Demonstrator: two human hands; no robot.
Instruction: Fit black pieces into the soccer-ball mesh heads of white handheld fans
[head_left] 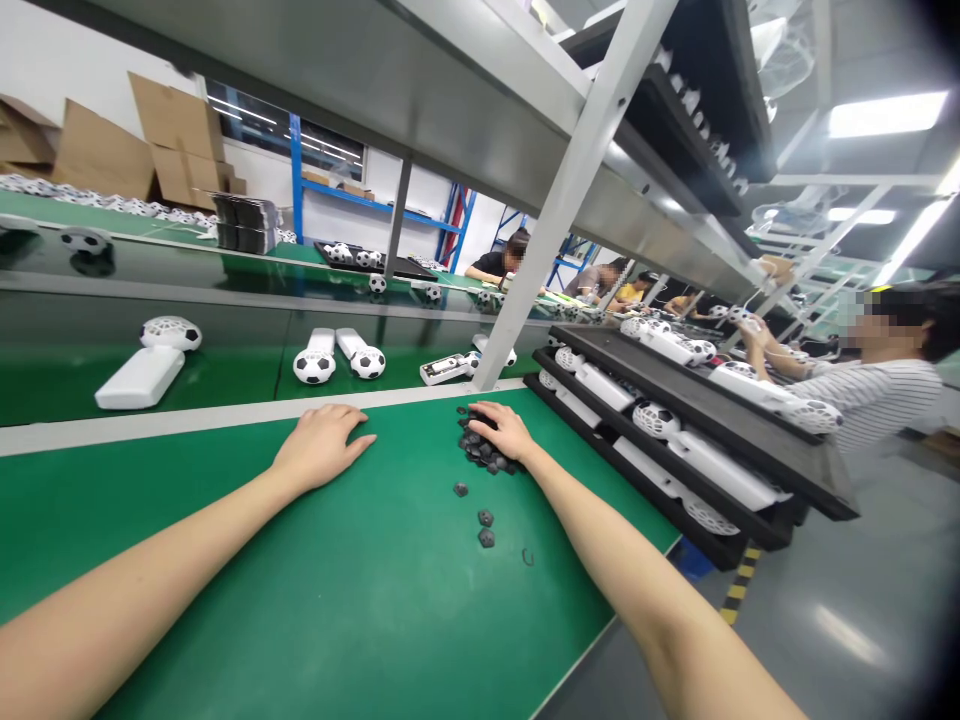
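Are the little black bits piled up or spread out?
Mostly piled: most black bits lie bunched at the right hand, but a few lie apart.

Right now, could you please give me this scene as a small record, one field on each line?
left hand: empty, fingers apart, at the bench
right hand: on the pile; whether it grips a piece is unclear
pile: small dark pieces
loose pieces: three, nearer than the pile
beyond the bench: white units with football-patterned heads
right side: stacked black trays holding similar units
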